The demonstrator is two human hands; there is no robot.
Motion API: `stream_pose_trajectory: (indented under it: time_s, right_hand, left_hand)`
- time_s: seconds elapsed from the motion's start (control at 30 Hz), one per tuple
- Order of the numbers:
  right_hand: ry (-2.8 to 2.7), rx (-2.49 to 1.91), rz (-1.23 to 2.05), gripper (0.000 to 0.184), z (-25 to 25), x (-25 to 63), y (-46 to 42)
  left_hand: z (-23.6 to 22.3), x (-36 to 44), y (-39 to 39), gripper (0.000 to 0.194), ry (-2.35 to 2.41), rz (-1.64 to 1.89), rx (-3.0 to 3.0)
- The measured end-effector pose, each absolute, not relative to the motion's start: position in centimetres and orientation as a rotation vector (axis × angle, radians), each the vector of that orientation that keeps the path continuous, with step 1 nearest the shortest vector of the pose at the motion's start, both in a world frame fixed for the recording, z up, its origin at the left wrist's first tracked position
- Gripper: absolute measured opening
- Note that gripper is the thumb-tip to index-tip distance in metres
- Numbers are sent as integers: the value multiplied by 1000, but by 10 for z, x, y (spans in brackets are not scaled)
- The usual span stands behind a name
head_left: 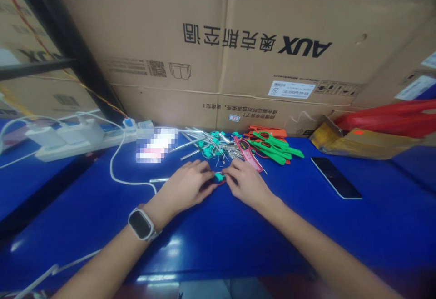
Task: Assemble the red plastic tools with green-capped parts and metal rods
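My left hand (pixel 189 185) and my right hand (pixel 245 181) rest on the blue table (pixel 218 240), fingertips meeting around a small teal plastic part (pixel 220 177) with a thin metal pin. Both hands are closed in a pinch on it. A smartwatch (pixel 140 224) sits on my left wrist. Just beyond the hands lies a pile of teal parts and metal pins (pixel 211 147). Green and orange plastic tags (pixel 272 143) and a pink tag (pixel 248 153) lie to the right of the pile.
A large cardboard box (pixel 218 53) stands along the back. A white power strip (pixel 75 137) with chargers and cables sits at left. A dark phone (pixel 335 177) lies at right, with a red bag (pixel 391 119) and a yellowish packet (pixel 357 142) behind it.
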State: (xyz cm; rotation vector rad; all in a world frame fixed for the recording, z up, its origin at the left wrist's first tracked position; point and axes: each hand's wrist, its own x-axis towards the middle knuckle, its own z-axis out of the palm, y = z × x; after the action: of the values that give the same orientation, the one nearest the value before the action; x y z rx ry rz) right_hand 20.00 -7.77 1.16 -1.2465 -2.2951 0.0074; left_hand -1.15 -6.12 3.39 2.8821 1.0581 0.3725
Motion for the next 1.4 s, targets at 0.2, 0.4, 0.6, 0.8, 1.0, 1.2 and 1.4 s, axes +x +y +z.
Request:
stream_pose_trajectory:
  time_s: [0.2, 0.4, 0.6, 0.8, 1.0, 1.2, 1.4]
  right_hand:
    - [-2335, -1206, 10, 18, 17, 209, -83]
    - [-2429, -1142, -80, 22, 19, 222, -80]
    - [-2556, -1184, -199, 31, 17, 226, -92]
    - [-2539, -1209, -129, 37, 15, 227, -97]
    - [-2396, -1155, 77, 34, 10, 228, -97]
    - [-1873, -1518, 76, 20, 21, 244, -69]
    - [-1854, -1916, -25, 16, 24, 249, -39]
  left_hand:
    - [29, -6, -63, 25, 1109, 432, 2843]
    - [28, -7, -61, 22, 1100, 475, 2791]
    - [27, -7, -61, 24, 1110, 440, 2828]
    - [30, 1, -68, 35, 1152, 471, 2926]
    - [25, 11, -69, 27, 1107, 441, 2954]
    - [22, 9, -64, 26, 1116, 442, 2894]
    - [22, 7, -56, 25, 1062, 457, 2858]
